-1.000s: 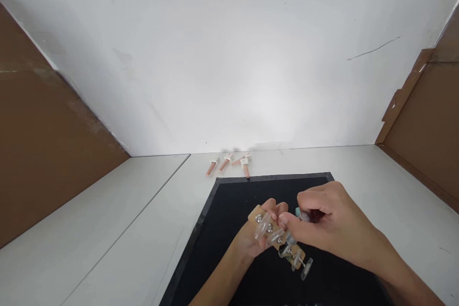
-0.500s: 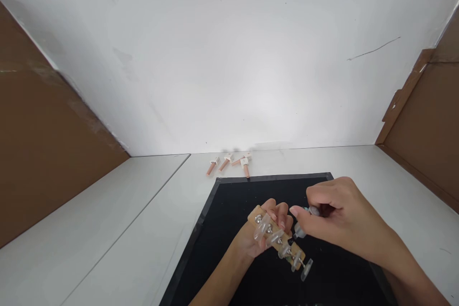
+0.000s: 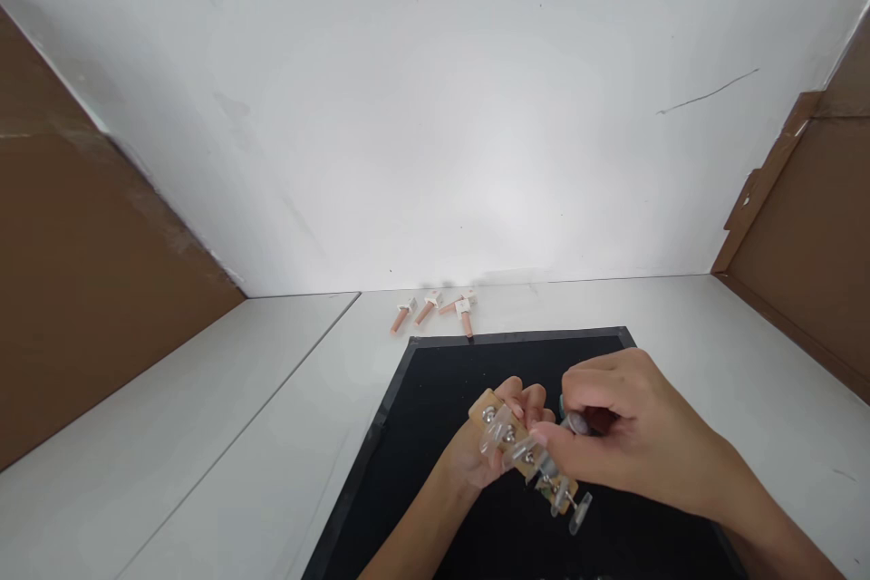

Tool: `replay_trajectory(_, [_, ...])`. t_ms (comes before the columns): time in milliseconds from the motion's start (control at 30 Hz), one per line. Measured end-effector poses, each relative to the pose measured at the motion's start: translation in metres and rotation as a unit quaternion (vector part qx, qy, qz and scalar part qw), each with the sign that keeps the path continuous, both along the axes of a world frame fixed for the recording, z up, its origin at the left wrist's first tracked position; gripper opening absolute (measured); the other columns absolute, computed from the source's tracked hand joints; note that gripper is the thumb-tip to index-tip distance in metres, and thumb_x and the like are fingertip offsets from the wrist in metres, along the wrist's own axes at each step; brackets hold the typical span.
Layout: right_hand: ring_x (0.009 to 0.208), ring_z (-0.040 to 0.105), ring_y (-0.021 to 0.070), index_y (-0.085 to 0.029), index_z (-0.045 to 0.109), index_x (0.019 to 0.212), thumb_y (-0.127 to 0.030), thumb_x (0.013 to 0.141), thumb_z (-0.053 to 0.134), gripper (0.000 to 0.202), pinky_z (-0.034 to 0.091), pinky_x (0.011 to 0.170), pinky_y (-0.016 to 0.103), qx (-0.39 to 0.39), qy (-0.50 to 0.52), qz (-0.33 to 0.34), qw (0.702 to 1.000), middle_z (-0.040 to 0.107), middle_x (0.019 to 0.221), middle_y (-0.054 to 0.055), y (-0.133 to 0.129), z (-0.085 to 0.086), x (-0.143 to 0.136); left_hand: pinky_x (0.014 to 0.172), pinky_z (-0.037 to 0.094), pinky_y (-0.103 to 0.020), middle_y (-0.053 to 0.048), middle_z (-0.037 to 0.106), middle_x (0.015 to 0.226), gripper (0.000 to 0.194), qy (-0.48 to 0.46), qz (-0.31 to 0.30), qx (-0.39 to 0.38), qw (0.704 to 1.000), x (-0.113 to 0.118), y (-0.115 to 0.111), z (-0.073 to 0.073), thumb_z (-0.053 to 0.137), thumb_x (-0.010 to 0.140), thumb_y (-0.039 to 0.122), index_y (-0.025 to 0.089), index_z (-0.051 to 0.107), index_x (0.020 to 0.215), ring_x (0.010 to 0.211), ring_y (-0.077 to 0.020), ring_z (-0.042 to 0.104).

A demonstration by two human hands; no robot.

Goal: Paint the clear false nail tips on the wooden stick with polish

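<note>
My left hand grips a small tan wooden strip from its far side. A row of clear flat plastic pieces stands on silvery metal pins along the strip, and one piece sticks out past its lower right end. In my right hand, pinched between thumb and fingers, is a small bottle with a greyish rounded end. Its lower part is mostly hidden behind the thumb and the clear pieces. My right thumb reaches over the middle of the strip; whether it touches cannot be made out.
Under my hands lies a black mat with taped edges on the white table. Several pink rods with white square heads lie behind it. A white wall rises at the back, with brown cardboard panels on both sides.
My right hand has moved left and slightly down with the bottle, whose dark tip showed before and is now covered. My left hand and the strip have hardly moved.
</note>
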State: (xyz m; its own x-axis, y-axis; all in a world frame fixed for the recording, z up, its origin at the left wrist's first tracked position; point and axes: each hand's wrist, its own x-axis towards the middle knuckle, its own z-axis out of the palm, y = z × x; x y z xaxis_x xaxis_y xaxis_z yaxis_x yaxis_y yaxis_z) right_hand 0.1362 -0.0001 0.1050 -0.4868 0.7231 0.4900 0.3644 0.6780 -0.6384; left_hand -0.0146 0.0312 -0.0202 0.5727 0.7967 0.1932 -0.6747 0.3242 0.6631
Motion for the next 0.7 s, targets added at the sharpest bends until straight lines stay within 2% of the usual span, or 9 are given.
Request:
replay_trajectory(100, [0.041,0.021,0.0046,-0.02,0.021,0.051,-0.009,0.07,0.054,0.039,0.017,0.037,0.018,0.02,-0.012,-0.013,1.0,0.025,0.045,-0.008,0.001,0.0,0.0,0.048,0.028,-0.02,0.005,0.047,0.061,0.046,-0.04,-0.022,0.0,0.999,0.0,0.0,-0.002,0.08,0.047,0.03,0.017,0.036,0.057,0.053,-0.0064,0.043])
replay_trajectory(233, [0.041,0.019,0.005,-0.019,0.022,0.05,-0.013,0.072,0.054,0.039,0.016,0.037,0.018,0.026,-0.031,-0.032,0.999,0.024,0.045,-0.008,0.002,0.001,0.004,0.046,0.028,-0.02,0.005,0.048,0.061,0.047,-0.059,-0.041,0.031,0.997,-0.001,0.002,-0.006,0.082,0.042,0.029,0.019,0.039,0.058,0.051,-0.0067,0.042])
replay_trajectory(333, [0.041,0.018,0.0049,-0.019,0.021,0.05,-0.015,0.072,0.055,0.041,0.015,0.037,0.019,0.023,-0.052,-0.052,0.997,0.023,0.045,-0.008,0.002,0.001,0.008,0.046,0.028,-0.02,0.006,0.045,0.058,0.048,-0.065,-0.045,0.023,0.997,-0.001,0.0,0.0,0.082,0.043,0.03,0.018,0.037,0.055,0.051,-0.0077,0.043])
replay_trajectory(433, [0.041,0.018,0.0051,-0.019,0.021,0.05,-0.016,0.074,0.055,0.042,0.015,0.037,0.02,0.036,-0.056,-0.064,0.996,0.022,0.045,-0.008,0.002,0.001,0.01,0.044,0.027,-0.02,0.005,0.043,0.055,0.042,-0.058,-0.051,0.006,0.997,-0.002,-0.003,0.01,0.075,0.055,0.032,0.017,0.035,0.052,0.05,-0.0075,0.043])
replay_trajectory(500, [0.042,0.018,0.0053,-0.019,0.02,0.052,-0.016,0.075,0.055,0.042,0.015,0.037,0.02,0.051,-0.044,-0.068,0.995,0.021,0.046,-0.008,0.002,0.001,0.011,0.044,0.027,-0.02,0.005,0.043,0.055,0.041,-0.06,-0.052,0.001,0.997,-0.003,-0.005,0.012,0.074,0.057,0.03,0.017,0.036,0.051,0.049,-0.0072,0.042])
replay_trajectory(600, [0.042,0.018,0.0055,-0.02,0.019,0.053,-0.016,0.075,0.055,0.042,0.015,0.037,0.021,0.058,-0.023,-0.064,0.996,0.021,0.047,-0.008,0.001,0.002,0.011,0.045,0.029,-0.021,0.005,0.045,0.056,0.039,-0.066,-0.049,-0.001,0.997,-0.004,-0.003,0.007,0.075,0.055,0.026,0.018,0.037,0.053,0.05,-0.0077,0.043])
replay_trajectory(700, [0.042,0.018,0.0056,-0.02,0.019,0.053,-0.015,0.075,0.055,0.043,0.016,0.037,0.02,0.045,-0.003,-0.044,0.998,0.022,0.047,-0.008,0.0,0.001,0.007,0.047,0.03,-0.021,0.004,0.045,0.056,0.034,-0.059,-0.042,-0.012,0.997,-0.002,0.0,-0.002,0.07,0.061,0.027,0.018,0.038,0.053,0.05,-0.0083,0.044])
